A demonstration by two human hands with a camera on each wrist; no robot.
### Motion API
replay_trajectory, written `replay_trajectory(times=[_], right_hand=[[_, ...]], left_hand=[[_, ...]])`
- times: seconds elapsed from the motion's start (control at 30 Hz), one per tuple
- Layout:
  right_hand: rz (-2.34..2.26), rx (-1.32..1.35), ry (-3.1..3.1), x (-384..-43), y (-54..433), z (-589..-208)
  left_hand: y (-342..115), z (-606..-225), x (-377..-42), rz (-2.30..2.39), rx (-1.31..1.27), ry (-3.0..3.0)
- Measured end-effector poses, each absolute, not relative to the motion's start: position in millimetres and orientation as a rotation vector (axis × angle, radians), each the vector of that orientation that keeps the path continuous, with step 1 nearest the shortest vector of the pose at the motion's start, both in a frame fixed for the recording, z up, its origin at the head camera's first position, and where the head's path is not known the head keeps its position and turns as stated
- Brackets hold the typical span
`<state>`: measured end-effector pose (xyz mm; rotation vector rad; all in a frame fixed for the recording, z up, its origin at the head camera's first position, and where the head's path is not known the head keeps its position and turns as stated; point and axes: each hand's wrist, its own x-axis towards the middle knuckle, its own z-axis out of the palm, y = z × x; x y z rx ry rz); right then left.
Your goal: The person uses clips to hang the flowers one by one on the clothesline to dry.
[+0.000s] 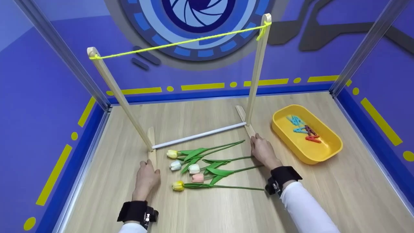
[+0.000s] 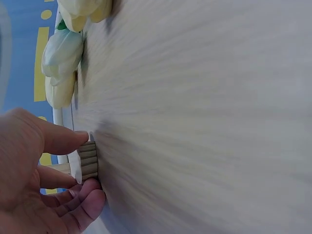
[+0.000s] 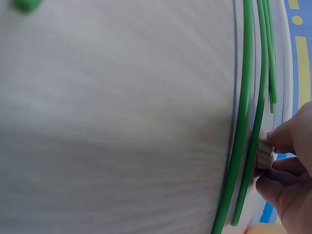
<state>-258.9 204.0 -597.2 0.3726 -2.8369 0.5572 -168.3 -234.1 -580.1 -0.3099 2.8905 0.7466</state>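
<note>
left hand (image 1: 147,178) and right hand (image 1: 264,150) are both pinching the wooden frame's feet (image 1: 152,156) with their fingers. five fake tulips (image 1: 220,171) are just lying between them.

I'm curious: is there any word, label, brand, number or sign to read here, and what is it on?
None: no word, label, brand or number can be read in any view.
On the back wall, the round emblem, yellow dashes and dots carry no lettering.
The wooden frame and yellow tray show none either.
A pale mark on the left wrist camera is too small to make out.
</note>
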Motion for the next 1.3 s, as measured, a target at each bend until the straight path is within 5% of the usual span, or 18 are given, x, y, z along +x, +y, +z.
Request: replay_trajectory(times=[1.3], right_hand=[[0.406,0.31,-2.863,-229,231,-595]], left_hand=[[-220,-581,-202,0.748,-0.203,2.898]])
